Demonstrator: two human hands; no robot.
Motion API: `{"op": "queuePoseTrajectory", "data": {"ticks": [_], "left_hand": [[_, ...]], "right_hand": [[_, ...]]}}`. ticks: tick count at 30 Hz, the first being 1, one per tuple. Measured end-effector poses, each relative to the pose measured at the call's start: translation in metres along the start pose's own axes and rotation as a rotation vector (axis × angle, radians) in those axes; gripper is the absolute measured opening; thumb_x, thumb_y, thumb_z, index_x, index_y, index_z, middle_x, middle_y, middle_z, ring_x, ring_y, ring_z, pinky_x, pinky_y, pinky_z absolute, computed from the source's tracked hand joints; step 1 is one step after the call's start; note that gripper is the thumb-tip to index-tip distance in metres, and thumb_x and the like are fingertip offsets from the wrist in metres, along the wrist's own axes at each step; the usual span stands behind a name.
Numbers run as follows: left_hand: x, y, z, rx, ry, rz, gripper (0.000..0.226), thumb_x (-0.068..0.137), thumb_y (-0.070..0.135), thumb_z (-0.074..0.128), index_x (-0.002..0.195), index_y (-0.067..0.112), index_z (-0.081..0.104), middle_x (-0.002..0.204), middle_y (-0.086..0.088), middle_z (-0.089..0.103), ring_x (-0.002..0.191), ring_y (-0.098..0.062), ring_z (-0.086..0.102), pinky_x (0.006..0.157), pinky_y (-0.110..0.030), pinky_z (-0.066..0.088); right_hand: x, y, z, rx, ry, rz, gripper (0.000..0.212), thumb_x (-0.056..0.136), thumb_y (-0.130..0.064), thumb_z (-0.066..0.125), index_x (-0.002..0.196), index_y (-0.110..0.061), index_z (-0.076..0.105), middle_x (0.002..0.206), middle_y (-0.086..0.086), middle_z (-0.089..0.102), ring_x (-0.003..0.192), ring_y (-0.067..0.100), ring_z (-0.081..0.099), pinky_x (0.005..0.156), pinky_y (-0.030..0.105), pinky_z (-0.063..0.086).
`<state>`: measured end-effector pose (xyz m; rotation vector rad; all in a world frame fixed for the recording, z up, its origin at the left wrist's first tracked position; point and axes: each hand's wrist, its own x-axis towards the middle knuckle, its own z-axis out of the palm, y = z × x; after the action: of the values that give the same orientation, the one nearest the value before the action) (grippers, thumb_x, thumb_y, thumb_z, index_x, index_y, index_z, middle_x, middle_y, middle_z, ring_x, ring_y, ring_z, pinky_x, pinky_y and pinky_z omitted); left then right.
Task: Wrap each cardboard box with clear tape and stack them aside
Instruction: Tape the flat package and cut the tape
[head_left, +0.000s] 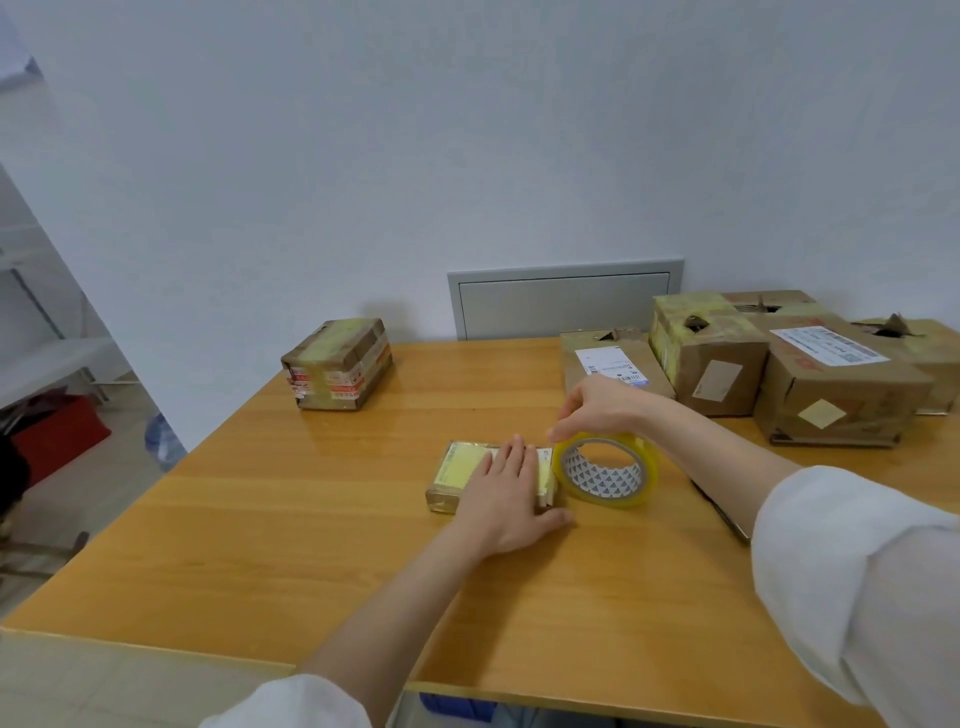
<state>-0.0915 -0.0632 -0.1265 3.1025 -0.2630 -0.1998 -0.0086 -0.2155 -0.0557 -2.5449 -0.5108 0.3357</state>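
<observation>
Yellowish clear tape (465, 467) already bands the small flat cardboard box (441, 500) at the middle of the table (311, 519), where the left hand (506, 493) lies flat, fingers straight and together, likely pinning it against the pull. Fingers of the right hand (597, 405) curl over the tape roll (605, 470), upright against the box's right end, seemingly to draw another strip

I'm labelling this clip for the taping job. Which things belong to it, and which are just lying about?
Job: small flat cardboard box, pressed by the left hand; yellowish clear tape roll, held by the right hand; taped brown box, far left; cluster of brown cardboard boxes, right.
Lying about: grey wall panel; dark flat object by the right forearm; blue water bottle, floor.
</observation>
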Motion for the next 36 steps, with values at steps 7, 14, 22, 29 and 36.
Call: {"op": "queuePoseTrajectory", "data": {"ticks": [7,14,22,29,36], "left_hand": [[0.004,0.003,0.002,0.016,0.008,-0.023,0.083,0.093,0.059,0.036,0.152,0.023,-0.009,0.160,-0.007,-0.011,0.148,-0.025,-0.008,0.119,-0.051,-0.001],[0.003,-0.005,-0.002,-0.054,0.016,-0.018,0.097,0.086,0.059,0.054,0.153,0.013,0.001,0.160,-0.010,-0.006,0.148,-0.024,-0.003,0.118,-0.049,0.002],[0.000,-0.003,-0.034,-0.384,0.373,-0.038,0.058,0.090,0.038,0.057,0.141,0.018,0.041,0.132,-0.005,0.056,0.118,-0.024,0.053,0.097,-0.039,0.045],[0.008,-0.001,-0.079,-0.501,0.461,-0.167,0.049,0.079,0.030,0.069,0.124,0.019,0.053,0.111,-0.003,0.064,0.100,-0.025,0.060,0.085,-0.040,0.052],[0.006,-0.009,-0.081,-0.596,0.540,-0.158,0.045,0.087,0.016,0.057,0.132,0.017,0.056,0.119,-0.003,0.064,0.107,-0.023,0.058,0.086,-0.032,0.047]], "right_hand": [[-0.004,0.000,-0.002,-0.009,-0.001,-0.022,0.043,0.078,-0.047,0.074,0.106,-0.015,0.070,0.110,0.002,0.067,0.101,0.018,0.060,0.088,0.032,0.051],[-0.024,0.024,-0.020,0.065,-0.186,0.081,0.083,0.076,-0.044,0.077,0.145,-0.025,0.035,0.145,0.001,0.038,0.131,0.024,0.040,0.100,0.039,0.042],[-0.033,0.017,-0.038,0.390,0.171,-0.064,0.060,0.073,-0.027,0.082,0.125,-0.012,0.056,0.110,0.004,0.062,0.096,0.017,0.060,0.075,0.028,0.050],[-0.030,-0.044,-0.070,0.391,0.305,-0.175,0.068,0.073,-0.033,0.082,0.132,-0.017,0.052,0.109,0.002,0.057,0.094,0.017,0.055,0.076,0.029,0.046],[-0.033,-0.041,-0.069,0.375,0.295,-0.235,0.064,0.077,-0.027,0.079,0.134,-0.026,0.050,0.127,0.000,0.050,0.115,0.020,0.049,0.090,0.034,0.047]]}}
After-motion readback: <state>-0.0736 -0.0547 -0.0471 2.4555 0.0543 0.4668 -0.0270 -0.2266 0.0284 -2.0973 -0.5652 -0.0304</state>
